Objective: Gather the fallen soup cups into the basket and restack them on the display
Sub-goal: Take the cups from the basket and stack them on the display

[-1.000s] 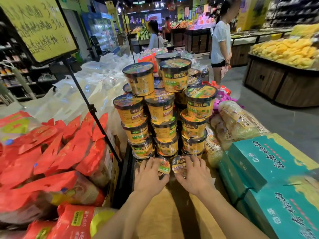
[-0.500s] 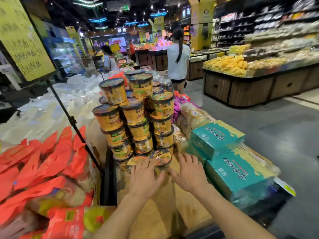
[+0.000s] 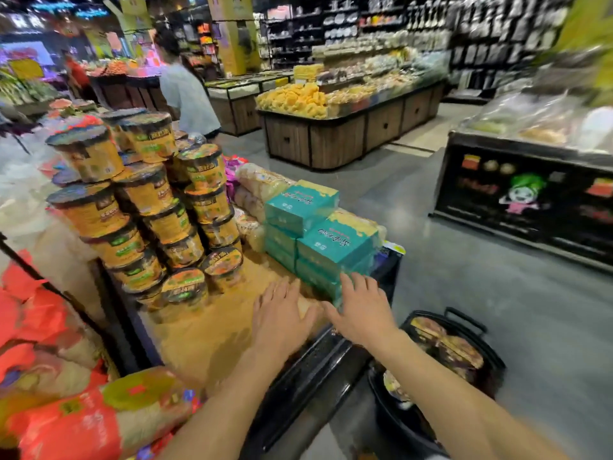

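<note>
two hands, left hand (image 3: pixel 282 313) and right hand (image 3: pixel 361 310), fingers spread, empty, over wooden display top (image 3: pixel 205 333). soup cups (image 3: pixel 146 200) stacked at 10 o'clock; black basket (image 3: pixel 394 416) holding more cups, floor, 4 o'clock.

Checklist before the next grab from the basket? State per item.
1. Left hand free: ok, open, holding nothing.
2. Right hand free: ok, open, fingers by the teal boxes.
3. Basket within reach: ok, on the floor below the right arm.
4. Soup cups left in basket: ok, several visible.
5. Bare space on display top beside the cup stack: ok.
6. Steadiness of cup stack: cannot tell, frame blurred.
</note>
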The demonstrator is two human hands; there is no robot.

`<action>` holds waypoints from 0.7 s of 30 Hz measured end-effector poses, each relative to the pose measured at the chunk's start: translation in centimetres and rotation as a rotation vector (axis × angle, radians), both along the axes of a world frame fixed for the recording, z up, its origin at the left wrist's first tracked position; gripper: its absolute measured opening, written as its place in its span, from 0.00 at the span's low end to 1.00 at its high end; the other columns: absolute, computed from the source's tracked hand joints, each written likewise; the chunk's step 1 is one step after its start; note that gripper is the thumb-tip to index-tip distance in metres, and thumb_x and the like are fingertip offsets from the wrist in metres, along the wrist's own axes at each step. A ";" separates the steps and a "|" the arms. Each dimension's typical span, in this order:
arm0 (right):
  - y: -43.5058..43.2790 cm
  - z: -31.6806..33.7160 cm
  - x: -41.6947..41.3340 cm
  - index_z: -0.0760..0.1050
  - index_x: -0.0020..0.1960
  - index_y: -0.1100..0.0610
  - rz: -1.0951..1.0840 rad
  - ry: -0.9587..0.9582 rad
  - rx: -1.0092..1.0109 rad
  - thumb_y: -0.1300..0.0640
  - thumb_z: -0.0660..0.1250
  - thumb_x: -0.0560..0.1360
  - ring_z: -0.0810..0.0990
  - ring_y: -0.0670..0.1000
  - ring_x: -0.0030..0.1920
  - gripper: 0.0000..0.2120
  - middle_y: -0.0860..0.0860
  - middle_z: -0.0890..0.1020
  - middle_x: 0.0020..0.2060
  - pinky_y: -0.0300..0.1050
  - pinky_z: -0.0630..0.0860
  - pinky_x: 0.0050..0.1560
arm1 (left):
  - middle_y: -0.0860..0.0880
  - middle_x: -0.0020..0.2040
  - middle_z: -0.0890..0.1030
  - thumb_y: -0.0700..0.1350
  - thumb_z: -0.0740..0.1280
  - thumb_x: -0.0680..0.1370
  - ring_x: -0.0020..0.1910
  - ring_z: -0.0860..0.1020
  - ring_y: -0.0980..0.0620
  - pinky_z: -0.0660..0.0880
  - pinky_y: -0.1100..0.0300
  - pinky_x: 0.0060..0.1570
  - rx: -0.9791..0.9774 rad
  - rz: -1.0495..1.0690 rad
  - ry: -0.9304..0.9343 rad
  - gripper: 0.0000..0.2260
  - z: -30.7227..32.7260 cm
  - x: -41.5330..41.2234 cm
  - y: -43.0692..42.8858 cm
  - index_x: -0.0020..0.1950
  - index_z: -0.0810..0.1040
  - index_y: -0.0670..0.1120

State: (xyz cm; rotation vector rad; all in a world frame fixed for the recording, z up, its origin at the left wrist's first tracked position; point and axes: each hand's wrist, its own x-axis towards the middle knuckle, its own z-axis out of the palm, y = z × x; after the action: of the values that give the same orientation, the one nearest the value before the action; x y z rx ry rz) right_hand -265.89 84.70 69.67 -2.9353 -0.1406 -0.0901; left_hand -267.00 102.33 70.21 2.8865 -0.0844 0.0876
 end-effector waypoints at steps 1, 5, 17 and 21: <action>-1.1 -0.2 -0.8 0.57 0.81 0.56 -0.028 0.001 0.003 0.31 0.53 0.80 0.64 0.61 0.75 0.39 0.56 0.66 0.77 0.59 0.67 0.72 | 0.51 0.83 0.57 0.66 0.53 0.82 0.82 0.53 0.47 0.52 0.45 0.79 -0.004 -0.032 0.005 0.33 -0.3 -0.1 -1.1 0.83 0.57 0.51; -6.0 -1.1 -3.0 0.59 0.81 0.56 -0.155 0.014 0.013 0.31 0.53 0.79 0.65 0.61 0.74 0.39 0.55 0.68 0.76 0.58 0.69 0.71 | 0.50 0.83 0.58 0.67 0.53 0.82 0.82 0.54 0.46 0.54 0.45 0.79 -0.001 -0.164 0.033 0.34 -1.4 0.4 -5.9 0.83 0.57 0.50; -22.0 -7.0 -3.2 0.59 0.81 0.56 -0.498 0.093 0.070 0.33 0.57 0.80 0.63 0.61 0.76 0.37 0.56 0.66 0.78 0.59 0.66 0.73 | 0.49 0.83 0.59 0.66 0.55 0.82 0.82 0.55 0.45 0.53 0.45 0.79 0.052 -0.453 0.147 0.34 -6.8 5.6 -22.4 0.83 0.57 0.50; -26.0 -10.4 -1.6 0.57 0.82 0.55 -0.560 0.171 0.108 0.32 0.57 0.79 0.62 0.61 0.77 0.39 0.57 0.64 0.79 0.59 0.65 0.75 | 0.49 0.83 0.58 0.66 0.55 0.82 0.82 0.54 0.45 0.53 0.44 0.79 0.082 -0.471 0.214 0.34 -9.6 7.8 -26.2 0.83 0.57 0.50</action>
State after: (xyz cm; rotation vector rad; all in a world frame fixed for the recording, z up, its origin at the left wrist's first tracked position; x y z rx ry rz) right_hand -267.51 58.70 59.23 -2.7665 0.6875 0.0697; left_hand -259.19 76.17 60.62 2.8488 -0.7322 -0.3152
